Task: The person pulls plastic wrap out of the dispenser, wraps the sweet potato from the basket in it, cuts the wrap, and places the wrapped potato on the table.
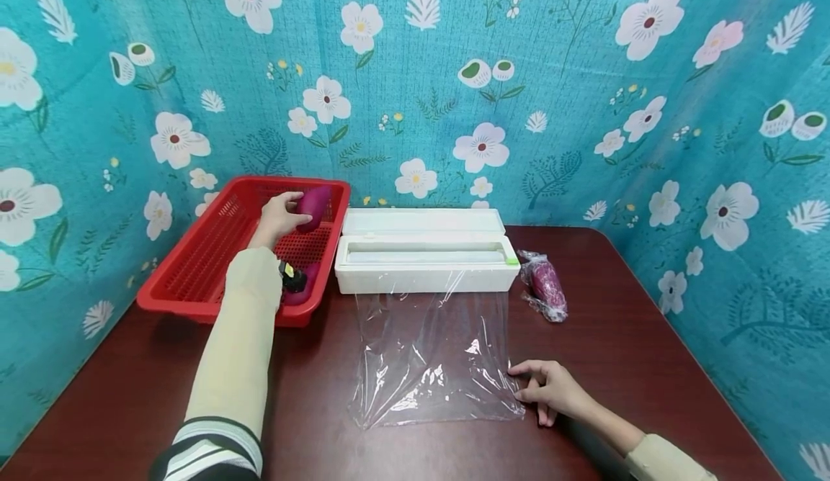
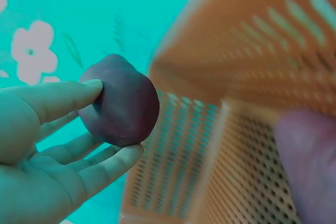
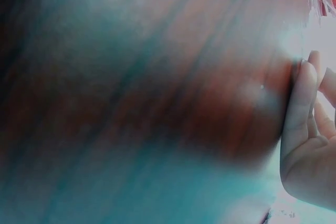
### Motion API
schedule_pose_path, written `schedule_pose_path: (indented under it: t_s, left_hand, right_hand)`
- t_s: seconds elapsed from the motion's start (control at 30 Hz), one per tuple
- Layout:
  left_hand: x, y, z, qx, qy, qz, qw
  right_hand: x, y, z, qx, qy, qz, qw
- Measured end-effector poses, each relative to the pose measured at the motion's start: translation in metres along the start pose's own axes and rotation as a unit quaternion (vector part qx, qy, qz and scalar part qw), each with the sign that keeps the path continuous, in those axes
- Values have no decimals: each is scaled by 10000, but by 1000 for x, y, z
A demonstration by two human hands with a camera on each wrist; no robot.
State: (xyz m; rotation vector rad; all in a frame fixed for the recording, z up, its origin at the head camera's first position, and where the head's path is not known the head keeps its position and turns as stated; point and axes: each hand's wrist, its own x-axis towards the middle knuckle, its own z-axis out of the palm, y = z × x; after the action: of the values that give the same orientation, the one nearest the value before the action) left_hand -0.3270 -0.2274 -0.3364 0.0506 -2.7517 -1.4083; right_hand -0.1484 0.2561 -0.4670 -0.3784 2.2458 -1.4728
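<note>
My left hand (image 1: 280,216) holds a purple sweet potato (image 1: 314,209) between thumb and fingers over the red basket (image 1: 188,250). In the left wrist view, the sweet potato (image 2: 123,103) looks dark and rounded, gripped by thumb and fingertips. Another sweet potato (image 1: 300,290) lies in the basket, partly hidden by the forearm. A sheet of clear cling film (image 1: 428,366) extends from a white dispenser box (image 1: 428,279) across the table. At its right edge, my right hand (image 1: 551,392) touches the film with relaxed fingers; whether it pinches the film is unclear.
A film-wrapped sweet potato (image 1: 547,283) lies right of the dispenser, whose lid (image 1: 421,220) is raised behind it. The dark red table (image 1: 311,423) meets a blue floral cloth (image 1: 415,106) at the back and sides.
</note>
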Motion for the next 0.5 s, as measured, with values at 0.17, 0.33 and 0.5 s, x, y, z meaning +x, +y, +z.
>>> schedule_pose_path:
  t_s: [0.17,0.33,0.5]
  left_hand:
    - [-13,21,4,-220,116,446,9987]
    - [-34,49,7,-395,-198,1066,9933]
    - [-58,71,16,-320,-610,1573,9851]
  right_hand:
    - [-1,0,1,-72,30,71,9999]
    - [0,-2,0,-91,24,64,9999]
    - [0,0,-1,-98,7,46,9999]
